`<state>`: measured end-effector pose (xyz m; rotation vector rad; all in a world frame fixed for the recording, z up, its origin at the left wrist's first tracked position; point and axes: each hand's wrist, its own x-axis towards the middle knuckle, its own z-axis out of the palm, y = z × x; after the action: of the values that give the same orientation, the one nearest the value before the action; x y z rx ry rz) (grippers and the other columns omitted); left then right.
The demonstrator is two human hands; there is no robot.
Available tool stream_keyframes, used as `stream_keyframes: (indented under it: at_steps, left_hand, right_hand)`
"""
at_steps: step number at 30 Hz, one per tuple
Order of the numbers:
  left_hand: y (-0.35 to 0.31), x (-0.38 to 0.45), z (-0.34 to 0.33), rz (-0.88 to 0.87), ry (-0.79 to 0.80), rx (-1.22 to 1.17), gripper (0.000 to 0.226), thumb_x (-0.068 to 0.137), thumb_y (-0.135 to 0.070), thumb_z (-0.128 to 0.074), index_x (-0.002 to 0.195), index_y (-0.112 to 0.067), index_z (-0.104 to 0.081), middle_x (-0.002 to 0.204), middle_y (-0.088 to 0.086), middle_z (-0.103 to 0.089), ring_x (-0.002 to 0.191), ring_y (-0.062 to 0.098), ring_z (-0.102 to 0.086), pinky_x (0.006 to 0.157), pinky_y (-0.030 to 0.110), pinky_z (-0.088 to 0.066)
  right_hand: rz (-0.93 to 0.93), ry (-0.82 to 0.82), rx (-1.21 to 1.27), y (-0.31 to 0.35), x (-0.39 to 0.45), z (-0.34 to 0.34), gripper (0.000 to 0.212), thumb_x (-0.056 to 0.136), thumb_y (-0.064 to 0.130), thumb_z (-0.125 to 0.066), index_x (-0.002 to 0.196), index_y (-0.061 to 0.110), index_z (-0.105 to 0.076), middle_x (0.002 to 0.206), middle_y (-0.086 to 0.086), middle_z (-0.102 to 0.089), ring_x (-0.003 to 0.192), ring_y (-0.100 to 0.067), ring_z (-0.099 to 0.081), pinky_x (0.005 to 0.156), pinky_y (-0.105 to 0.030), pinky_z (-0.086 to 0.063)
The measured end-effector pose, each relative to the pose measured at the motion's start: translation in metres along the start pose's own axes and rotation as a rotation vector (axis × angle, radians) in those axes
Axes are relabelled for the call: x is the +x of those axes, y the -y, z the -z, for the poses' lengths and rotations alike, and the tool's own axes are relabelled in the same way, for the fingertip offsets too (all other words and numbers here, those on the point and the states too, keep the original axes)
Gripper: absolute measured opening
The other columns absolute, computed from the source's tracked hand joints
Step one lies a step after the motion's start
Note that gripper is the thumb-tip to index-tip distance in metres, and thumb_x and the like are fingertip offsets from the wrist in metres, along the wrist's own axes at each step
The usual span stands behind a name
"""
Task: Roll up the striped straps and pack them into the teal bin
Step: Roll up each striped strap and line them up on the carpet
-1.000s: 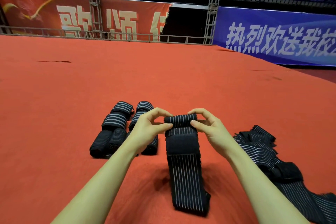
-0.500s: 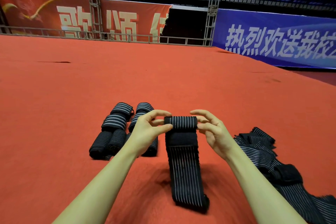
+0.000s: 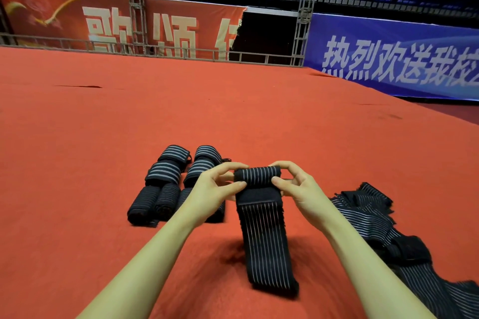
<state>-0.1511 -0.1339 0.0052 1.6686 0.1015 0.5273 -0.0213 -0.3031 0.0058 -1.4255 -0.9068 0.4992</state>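
Far left on the red carpet (image 3: 77, 189): cluster of finished rolled straps (image 3: 166, 189), black with pale stripes, lying in two short rows, touching one another; the right-hand row is partly hidden behind the left wrist

Left hand (image 3: 212, 189): fingers curled, thumb and forefinger pinching the left end of the roll of the striped strap (image 3: 259, 215). Thumb sits on the near face of the roll, forefinger arches over the top

Strap: upper end wound into a tight roll held above the carpet between both hands; a plain black band lies just below the roll; the unrolled tail hangs down toward the camera, its lower end resting on the carpet

Right hand (image 3: 303, 189): fingers curled, thumb and fingertips pinching the right end of the same roll

Far right: heap of loose straps (image 3: 388, 235), unrolled and overlapping, lying on the carpet and running out of frame at lower right

Teal bin: not in view
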Motion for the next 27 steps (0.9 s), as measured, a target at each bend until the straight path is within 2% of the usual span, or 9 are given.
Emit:
stream_keyframes:
  at_steps: [2, 5, 8, 12, 17, 19, 21, 24, 27]
  left_hand:
    - [0.004, -0.001, -0.001, -0.011, -0.05, -0.027, 0.03, 0.084, 0.009, -0.062, 0.103, -0.014, -0.068, 0.09, 0.01, -0.071, 0.081, 0.017, -0.063, 0.078, 0.035, -0.054]
    - [0.008, -0.001, -0.005, -0.032, -0.106, -0.037, 0.034, 0.079, 0.016, -0.062, 0.093, -0.014, -0.072, 0.079, -0.001, -0.069, 0.074, 0.011, -0.061, 0.074, 0.025, -0.053]
    - [0.01, 0.001, -0.005, -0.071, -0.098, -0.033, 0.041, 0.076, 0.02, -0.062, 0.089, -0.017, -0.075, 0.101, 0.004, -0.067, 0.086, 0.02, -0.065, 0.083, 0.029, -0.053]
    - [0.015, 0.001, -0.008, -0.094, -0.1, -0.047, 0.027, 0.078, 0.005, -0.071, 0.09, -0.02, -0.076, 0.112, 0.005, -0.058, 0.1, 0.008, -0.062, 0.088, 0.026, -0.051]
    - [0.028, 0.017, -0.02, 0.026, -0.142, -0.036, 0.033, 0.085, -0.013, -0.069, 0.116, -0.02, -0.063, 0.114, 0.001, -0.065, 0.094, 0.007, -0.065, 0.078, 0.02, -0.051]
    - [0.036, 0.023, -0.025, 0.063, -0.116, 0.018, 0.027, 0.089, -0.017, -0.064, 0.116, -0.017, -0.062, 0.109, 0.002, -0.068, 0.096, 0.011, -0.063, 0.08, 0.026, -0.054]
    - [0.041, 0.031, -0.028, 0.068, -0.102, 0.062, 0.023, 0.092, -0.017, -0.061, 0.114, -0.018, -0.061, 0.104, 0.005, -0.068, 0.088, 0.012, -0.063, 0.073, 0.028, -0.055]
    - [0.05, 0.047, -0.033, 0.058, -0.13, 0.01, 0.024, 0.092, -0.008, -0.059, 0.109, -0.025, -0.058, 0.102, -0.001, -0.065, 0.084, 0.002, -0.06, 0.058, 0.018, -0.05]
    - [0.065, 0.059, -0.042, 0.078, -0.172, -0.067, 0.03, 0.089, -0.001, -0.06, 0.105, -0.027, -0.059, 0.103, -0.005, -0.065, 0.087, 0.0, -0.06, 0.06, 0.018, -0.05]
  right_hand:
    - [-0.012, 0.045, 0.027, 0.0, -0.002, 0.0, 0.029, 0.085, 0.019, -0.069, 0.112, 0.019, -0.059, 0.076, 0.001, -0.065, 0.071, -0.014, -0.055, 0.072, -0.023, -0.044]
    - [-0.023, 0.087, 0.067, 0.0, -0.004, 0.001, 0.031, 0.083, 0.023, -0.065, 0.113, 0.019, -0.058, 0.087, 0.0, -0.064, 0.081, -0.015, -0.056, 0.076, -0.025, -0.042]
    - [-0.002, 0.02, 0.084, -0.002, -0.004, -0.001, 0.018, 0.087, 0.028, -0.067, 0.102, 0.021, -0.061, 0.086, 0.0, -0.063, 0.081, -0.012, -0.056, 0.077, -0.027, -0.042]
    - [0.016, 0.0, 0.086, -0.007, -0.002, 0.001, 0.016, 0.083, 0.017, -0.071, 0.095, 0.02, -0.061, 0.086, -0.006, -0.064, 0.081, -0.012, -0.059, 0.077, -0.021, -0.043]
    - [0.063, -0.065, 0.102, -0.016, 0.004, 0.01, 0.02, 0.077, 0.01, -0.066, 0.092, 0.02, -0.059, 0.086, -0.003, -0.065, 0.082, -0.012, -0.06, 0.076, -0.017, -0.046]
    - [0.064, -0.112, 0.097, -0.022, 0.007, 0.014, 0.032, 0.08, 0.002, -0.069, 0.102, 0.019, -0.053, 0.089, -0.007, -0.065, 0.081, -0.012, -0.062, 0.075, -0.018, -0.048]
    - [0.036, -0.153, 0.091, -0.028, 0.015, 0.018, 0.042, 0.084, -0.007, -0.065, 0.114, 0.018, -0.05, 0.095, -0.009, -0.067, 0.087, -0.014, -0.064, 0.077, -0.018, -0.05]
    - [0.016, -0.18, -0.039, -0.038, 0.03, 0.027, 0.04, 0.084, -0.007, -0.064, 0.113, 0.018, -0.057, 0.104, 0.0, -0.067, 0.1, -0.013, -0.062, 0.088, -0.02, -0.048]
    - [-0.009, -0.139, -0.122, -0.052, 0.039, 0.038, 0.038, 0.087, 0.0, -0.064, 0.115, 0.025, -0.057, 0.106, -0.006, -0.069, 0.098, -0.011, -0.063, 0.091, -0.028, -0.048]
